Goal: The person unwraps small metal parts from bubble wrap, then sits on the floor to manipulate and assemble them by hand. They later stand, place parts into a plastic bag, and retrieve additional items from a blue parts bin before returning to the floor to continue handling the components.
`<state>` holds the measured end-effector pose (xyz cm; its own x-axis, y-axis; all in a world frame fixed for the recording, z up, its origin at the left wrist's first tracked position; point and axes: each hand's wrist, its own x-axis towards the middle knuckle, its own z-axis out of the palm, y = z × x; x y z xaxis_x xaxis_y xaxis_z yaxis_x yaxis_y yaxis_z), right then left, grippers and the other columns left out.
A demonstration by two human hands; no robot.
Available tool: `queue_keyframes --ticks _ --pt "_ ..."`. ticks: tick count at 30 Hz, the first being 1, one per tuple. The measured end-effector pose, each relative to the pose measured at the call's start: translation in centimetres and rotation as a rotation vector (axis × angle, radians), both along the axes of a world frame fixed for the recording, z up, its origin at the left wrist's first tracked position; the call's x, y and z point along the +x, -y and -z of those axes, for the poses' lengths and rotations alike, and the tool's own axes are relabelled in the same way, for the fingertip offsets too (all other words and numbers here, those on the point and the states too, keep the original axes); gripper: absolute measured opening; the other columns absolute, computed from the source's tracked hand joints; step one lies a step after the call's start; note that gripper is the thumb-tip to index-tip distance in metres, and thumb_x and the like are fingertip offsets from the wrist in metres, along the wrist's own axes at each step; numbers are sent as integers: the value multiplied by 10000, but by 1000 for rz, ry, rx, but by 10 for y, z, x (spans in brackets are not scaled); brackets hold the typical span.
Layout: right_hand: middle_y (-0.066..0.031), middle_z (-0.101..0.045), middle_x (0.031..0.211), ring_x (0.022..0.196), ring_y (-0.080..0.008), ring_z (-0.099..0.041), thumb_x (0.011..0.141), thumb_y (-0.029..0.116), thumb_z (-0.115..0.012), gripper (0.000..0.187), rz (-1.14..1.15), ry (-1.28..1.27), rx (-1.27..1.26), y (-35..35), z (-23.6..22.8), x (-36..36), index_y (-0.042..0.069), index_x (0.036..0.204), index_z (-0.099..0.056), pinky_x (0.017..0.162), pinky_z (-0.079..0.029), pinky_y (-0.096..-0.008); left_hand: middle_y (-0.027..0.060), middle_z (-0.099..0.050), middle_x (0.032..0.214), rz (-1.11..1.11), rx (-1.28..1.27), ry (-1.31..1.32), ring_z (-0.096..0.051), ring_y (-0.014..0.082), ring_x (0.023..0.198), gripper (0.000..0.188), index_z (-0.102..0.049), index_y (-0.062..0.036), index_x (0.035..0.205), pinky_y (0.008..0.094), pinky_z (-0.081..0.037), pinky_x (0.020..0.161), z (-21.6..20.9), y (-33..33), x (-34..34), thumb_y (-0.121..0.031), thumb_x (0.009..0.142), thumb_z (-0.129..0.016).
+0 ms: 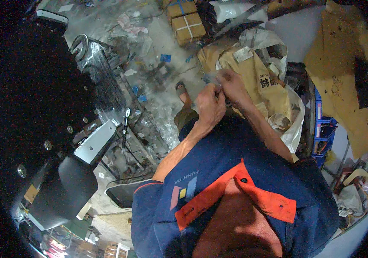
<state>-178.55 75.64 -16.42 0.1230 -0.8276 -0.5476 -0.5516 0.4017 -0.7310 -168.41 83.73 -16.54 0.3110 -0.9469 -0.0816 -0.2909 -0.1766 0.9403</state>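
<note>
In front of my body my left hand (pixel 211 104) and my right hand (pixel 233 87) meet, fingers bent and pinched together. A small translucent, bluish piece (pixel 210 79) shows at the fingertips of both; it looks like thin plastic, but its exact kind is too small to tell. The left hand sits a little lower and nearer than the right. Just beyond and to the right of the hands lie brown paper sacks (pixel 252 79) with dark print, partly covered by my right forearm.
A white woven sack (pixel 294 124) bunches beside the paper sacks. Strapped cardboard boxes (pixel 188 29) stand at the far side. Large cardboard sheets (pixel 336 81) and blue plastic bins (pixel 324 133) are at right. A dark machine panel (pixel 42 107) fills the left; plastic scraps (pixel 165 58) litter the floor.
</note>
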Motion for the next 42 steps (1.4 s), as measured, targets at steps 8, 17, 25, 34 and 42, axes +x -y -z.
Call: queue_keyframes --ticks 8,17,25,34,42 --pt "-116 -658 1204 1096 -226 -637 875 29 -688 471 22 206 -418 2 -51 -27 -19 1323 -548 955 -506 -349 127 -648 704 -83 63 -183 -629 196 609 122 -597 -8 837 351 -480 569 -21 32 24 -81 862 -691" --pt "-180 -591 1330 1239 -283 -565 927 163 -607 534 101 417 -326 -4 11 -11 0 1410 -447 1051 -448 -394 46 -641 796 141 -124 -252 -605 138 758 102 -607 -20 844 299 -493 679 -73 51 10 -62 870 -697" --pt "-205 -584 1362 1305 -325 -527 1040 184 -399 399 520 1038 151 24 -29 -37 -48 1342 -514 1153 -349 -428 87 -657 1089 -196 -84 -531 -613 196 1021 294 -603 8 1178 342 -484 951 -65 59 31 -110 918 -673" --pt "-199 -572 1373 1298 -328 -526 1069 304 -349 477 572 1219 93 14 -69 -57 -52 1344 -508 1157 -343 -453 108 -680 1096 21 220 -1130 -678 207 945 308 -598 30 1191 405 -585 815 -30 72 10 -111 930 -681" --pt "-201 -476 1474 1341 -339 -478 1062 364 -364 524 708 1186 -54 -5 -77 -117 -35 1388 -460 1140 -354 -460 97 -667 1040 110 292 -1057 -672 229 902 351 -524 -28 1238 400 -575 791 -27 69 -43 -116 929 -665"
